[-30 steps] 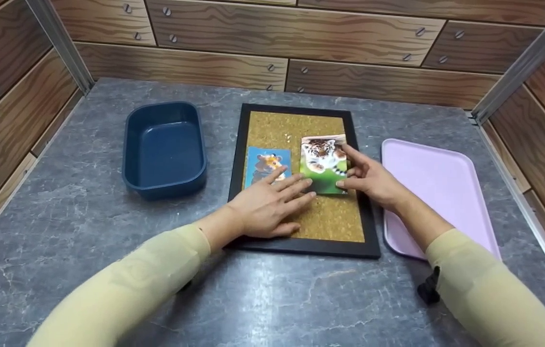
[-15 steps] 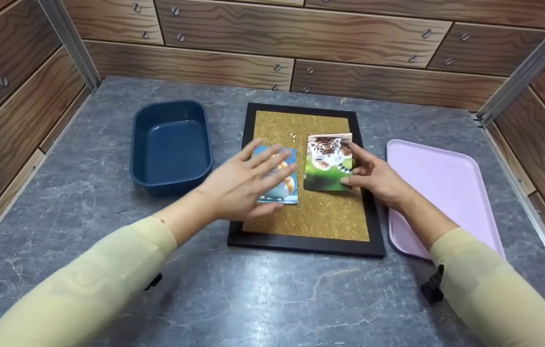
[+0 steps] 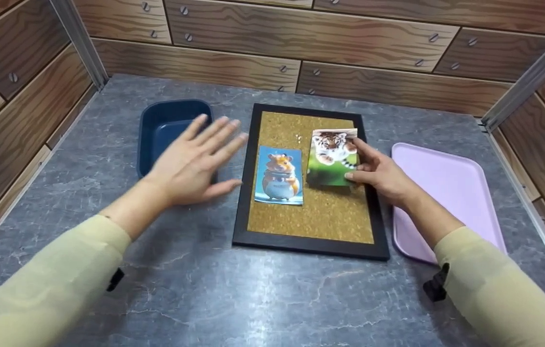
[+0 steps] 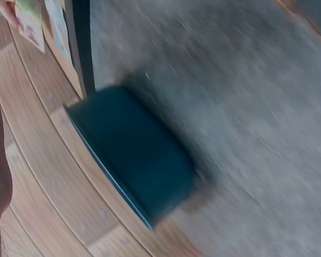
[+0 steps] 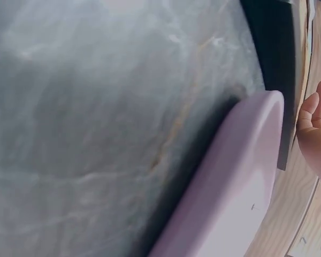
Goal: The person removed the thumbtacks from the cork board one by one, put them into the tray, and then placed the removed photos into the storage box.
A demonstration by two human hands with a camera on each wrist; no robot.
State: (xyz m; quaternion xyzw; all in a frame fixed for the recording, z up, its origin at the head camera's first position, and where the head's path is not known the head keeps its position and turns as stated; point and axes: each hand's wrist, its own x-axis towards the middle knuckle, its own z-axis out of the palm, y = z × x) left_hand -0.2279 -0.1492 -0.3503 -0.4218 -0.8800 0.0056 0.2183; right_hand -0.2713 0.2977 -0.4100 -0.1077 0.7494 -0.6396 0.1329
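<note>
My right hand (image 3: 383, 176) pinches the right edge of a tiger cub picture card (image 3: 333, 156), held over the right half of a black-framed cork board (image 3: 311, 226). On the board's left half lies a blue card with a hamster in a jar (image 3: 279, 176). My left hand (image 3: 193, 164), fingers spread, hovers left of the board and overlaps the dark blue bin (image 3: 149, 130) in the head view. In the left wrist view the bin (image 4: 134, 150) is blurred. The right wrist view catches my right hand (image 5: 318, 128) at its edge.
A lilac tray (image 3: 451, 193) lies right of the board, partly under my right forearm. Small white specks (image 3: 299, 138) show on the upper cork. Wood-patterned walls (image 3: 301, 41) enclose the grey marbled table (image 3: 272, 294) at the back and sides.
My left hand has moved left off the board toward the bin, uncovering the hamster card. The tiger card, pinched in my right hand, has risen slightly.
</note>
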